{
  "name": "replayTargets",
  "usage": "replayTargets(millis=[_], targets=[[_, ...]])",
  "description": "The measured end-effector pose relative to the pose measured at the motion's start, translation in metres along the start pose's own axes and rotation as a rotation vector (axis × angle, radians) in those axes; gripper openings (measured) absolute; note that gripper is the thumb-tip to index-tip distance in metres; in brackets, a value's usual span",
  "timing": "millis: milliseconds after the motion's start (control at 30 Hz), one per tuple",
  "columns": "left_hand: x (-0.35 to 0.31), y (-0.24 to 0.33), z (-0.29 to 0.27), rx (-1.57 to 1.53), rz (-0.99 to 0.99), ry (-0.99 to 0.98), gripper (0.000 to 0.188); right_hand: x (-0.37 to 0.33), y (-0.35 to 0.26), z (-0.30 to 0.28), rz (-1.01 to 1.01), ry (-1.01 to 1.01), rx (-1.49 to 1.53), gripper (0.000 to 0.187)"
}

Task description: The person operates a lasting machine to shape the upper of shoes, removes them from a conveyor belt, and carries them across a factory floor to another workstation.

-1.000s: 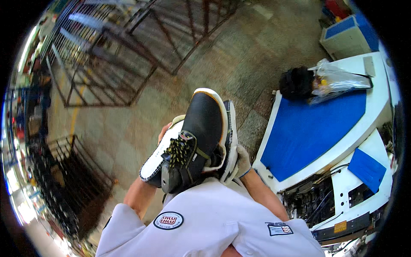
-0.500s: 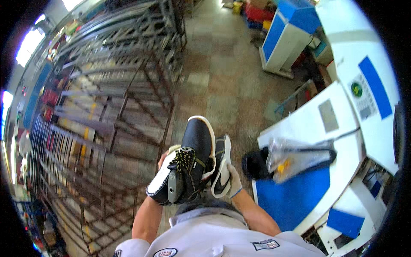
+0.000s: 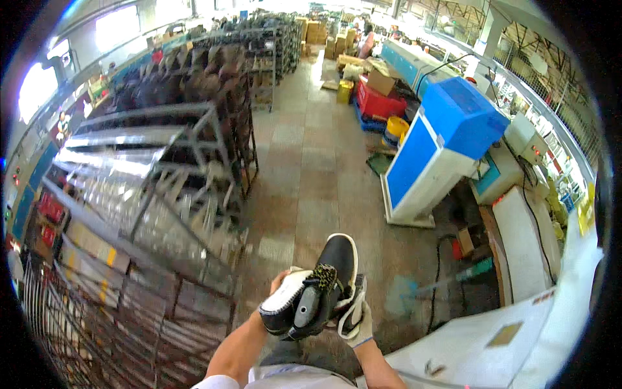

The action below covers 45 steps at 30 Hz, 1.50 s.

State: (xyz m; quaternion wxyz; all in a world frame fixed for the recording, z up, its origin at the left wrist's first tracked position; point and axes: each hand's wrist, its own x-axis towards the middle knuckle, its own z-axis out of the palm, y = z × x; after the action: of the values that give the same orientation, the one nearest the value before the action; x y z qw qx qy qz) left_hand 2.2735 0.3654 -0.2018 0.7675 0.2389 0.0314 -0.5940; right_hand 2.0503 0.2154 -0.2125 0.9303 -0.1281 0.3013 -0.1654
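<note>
I carry a bundle of black shoes in front of my body. My left hand (image 3: 278,282) is closed round the far side of a black shoe upper with a white stitched bottom (image 3: 286,292), most of its fingers hidden behind it. Pressed between my hands is a black shoe with yellow-flecked laces (image 3: 338,254), its toe pointing away and a pale sole edge along it. My right hand (image 3: 365,327), in a white glove, grips another black shoe with a pale rim (image 3: 352,316) on the right. How the shoes overlap underneath is hard to make out.
Metal racks (image 3: 139,220) line the left side, those farther off loaded with dark shoes. A tiled aisle (image 3: 282,175) runs ahead. On the right stand a blue and white machine cabinet (image 3: 427,155) and a white machine table (image 3: 473,343). Beyond are a red bin (image 3: 379,102) and yellow buckets (image 3: 394,129).
The view has tilted up and moved forward along the aisle. The white table with the plastic bag has slid out of sight at the lower right. Both hands keep hold of the shoes.
</note>
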Motion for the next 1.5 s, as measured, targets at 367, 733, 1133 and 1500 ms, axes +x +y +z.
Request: replayTargets(millis=[367,733,1133,1500], targets=[[0.430,0.331,0.050,0.326,0.222,-0.008,0.045,0.443,-0.208,0.188,-0.103,-0.104,0.200,0.056],[0.802,0.689,0.109,0.135,0.223,0.021,0.051,0.930,-0.407,0.402,0.116,-0.294,0.002,0.063],[1.290,1.101,0.080,0.261,0.272,0.017,0.049,1.389,-0.619,0.725,0.012,-0.327,0.018,0.061],[1.718,1.507,0.046,0.182,0.402,0.042,0.054,1.933,-0.799,0.945,0.251,-0.268,-0.028,0.063]])
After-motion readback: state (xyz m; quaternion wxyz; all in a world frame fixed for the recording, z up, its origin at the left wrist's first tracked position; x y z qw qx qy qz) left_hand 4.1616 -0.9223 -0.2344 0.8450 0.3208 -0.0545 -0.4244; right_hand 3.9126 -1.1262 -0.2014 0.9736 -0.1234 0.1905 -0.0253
